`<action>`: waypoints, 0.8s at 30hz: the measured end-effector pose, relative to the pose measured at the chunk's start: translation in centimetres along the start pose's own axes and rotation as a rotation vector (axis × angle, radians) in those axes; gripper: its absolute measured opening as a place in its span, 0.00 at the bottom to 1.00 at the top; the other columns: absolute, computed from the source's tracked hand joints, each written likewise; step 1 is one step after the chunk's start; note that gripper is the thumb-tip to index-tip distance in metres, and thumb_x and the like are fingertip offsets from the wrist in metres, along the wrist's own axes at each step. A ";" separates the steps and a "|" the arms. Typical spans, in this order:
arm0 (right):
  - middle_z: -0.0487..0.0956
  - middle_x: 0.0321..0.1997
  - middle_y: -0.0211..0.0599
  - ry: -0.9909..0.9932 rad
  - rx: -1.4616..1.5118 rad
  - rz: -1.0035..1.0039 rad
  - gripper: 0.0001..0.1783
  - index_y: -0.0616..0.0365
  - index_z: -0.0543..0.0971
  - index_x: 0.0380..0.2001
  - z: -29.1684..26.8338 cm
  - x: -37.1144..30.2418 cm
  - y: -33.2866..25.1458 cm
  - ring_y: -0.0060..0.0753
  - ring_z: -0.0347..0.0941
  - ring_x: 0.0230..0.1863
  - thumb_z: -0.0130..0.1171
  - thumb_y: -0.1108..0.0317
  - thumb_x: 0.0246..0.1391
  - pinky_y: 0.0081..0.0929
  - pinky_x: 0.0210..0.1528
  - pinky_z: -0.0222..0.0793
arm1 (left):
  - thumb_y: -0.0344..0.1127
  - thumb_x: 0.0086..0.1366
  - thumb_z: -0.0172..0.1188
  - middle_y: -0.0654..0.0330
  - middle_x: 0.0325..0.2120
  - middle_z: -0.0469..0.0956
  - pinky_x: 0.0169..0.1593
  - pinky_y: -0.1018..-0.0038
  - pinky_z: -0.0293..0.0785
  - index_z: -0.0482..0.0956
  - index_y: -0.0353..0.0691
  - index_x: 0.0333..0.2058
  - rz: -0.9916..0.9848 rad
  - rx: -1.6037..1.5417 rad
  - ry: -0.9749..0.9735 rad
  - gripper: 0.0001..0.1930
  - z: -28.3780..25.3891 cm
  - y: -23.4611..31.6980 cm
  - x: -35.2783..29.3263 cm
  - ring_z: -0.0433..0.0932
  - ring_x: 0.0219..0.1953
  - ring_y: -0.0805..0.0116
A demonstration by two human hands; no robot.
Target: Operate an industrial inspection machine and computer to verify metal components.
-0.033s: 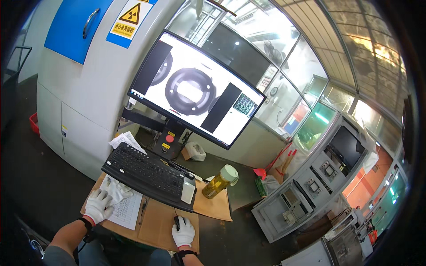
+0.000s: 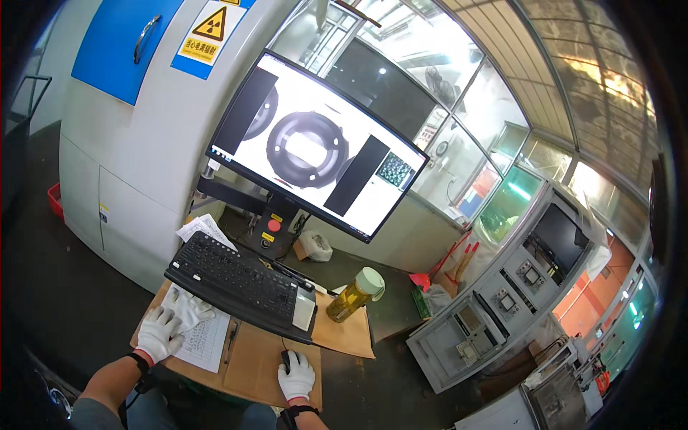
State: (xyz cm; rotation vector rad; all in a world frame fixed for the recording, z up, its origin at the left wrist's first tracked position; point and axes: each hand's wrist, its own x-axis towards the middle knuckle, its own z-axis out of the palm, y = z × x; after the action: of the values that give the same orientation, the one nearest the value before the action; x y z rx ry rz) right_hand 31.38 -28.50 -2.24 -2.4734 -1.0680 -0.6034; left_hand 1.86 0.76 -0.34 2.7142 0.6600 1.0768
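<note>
My left hand [image 2: 166, 330], in a white glove, lies flat with fingers spread on a printed paper sheet [image 2: 206, 342] just in front of the left end of a black keyboard [image 2: 240, 285]. My right hand [image 2: 297, 377], also gloved in white, rests over a black mouse [image 2: 286, 358] on the brown cardboard desk cover [image 2: 344, 333]. A pen [image 2: 231, 340] lies beside the sheet. Above the keyboard a large monitor [image 2: 315, 147] shows a grey ring-shaped part.
A bottle of yellow liquid with a pale cap [image 2: 355, 294] stands right of the keyboard. A box with a red button [image 2: 272, 228] sits under the monitor. A white cabinet with a blue door [image 2: 122, 43] is at left, a grey control console [image 2: 494, 308] at right.
</note>
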 end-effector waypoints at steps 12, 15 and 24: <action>0.82 0.58 0.42 -0.012 -0.023 0.002 0.28 0.40 0.81 0.59 0.5 -0.3 0.6 0.57 0.82 0.50 0.67 0.52 0.53 0.54 0.51 0.79 | 0.46 0.55 0.68 0.51 0.45 0.79 0.55 0.47 0.73 0.83 0.45 0.42 0.026 0.020 0.013 0.18 0.3 -0.2 -0.4 0.76 0.50 0.43; 0.82 0.58 0.42 -0.033 -0.019 0.006 0.28 0.40 0.81 0.60 -0.3 0.0 0.0 0.56 0.82 0.50 0.67 0.52 0.54 0.54 0.51 0.79 | 0.46 0.54 0.67 0.51 0.45 0.79 0.58 0.48 0.72 0.84 0.44 0.41 0.006 0.011 0.013 0.18 0.6 -0.2 -0.5 0.75 0.52 0.43; 0.81 0.61 0.44 -0.056 -0.013 0.062 0.28 0.40 0.80 0.62 0.0 -0.6 0.3 0.55 0.82 0.51 0.65 0.52 0.58 0.51 0.53 0.79 | 0.44 0.54 0.66 0.46 0.49 0.79 0.63 0.44 0.68 0.83 0.40 0.45 -0.036 0.012 -0.041 0.21 1.5 -0.7 -0.7 0.73 0.57 0.36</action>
State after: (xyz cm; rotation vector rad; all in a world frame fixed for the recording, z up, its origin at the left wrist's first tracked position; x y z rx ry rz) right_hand 31.22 -28.99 -2.59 -2.5382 -1.0065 -0.5271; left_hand 2.24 1.10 -2.07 2.7157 0.7083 1.0096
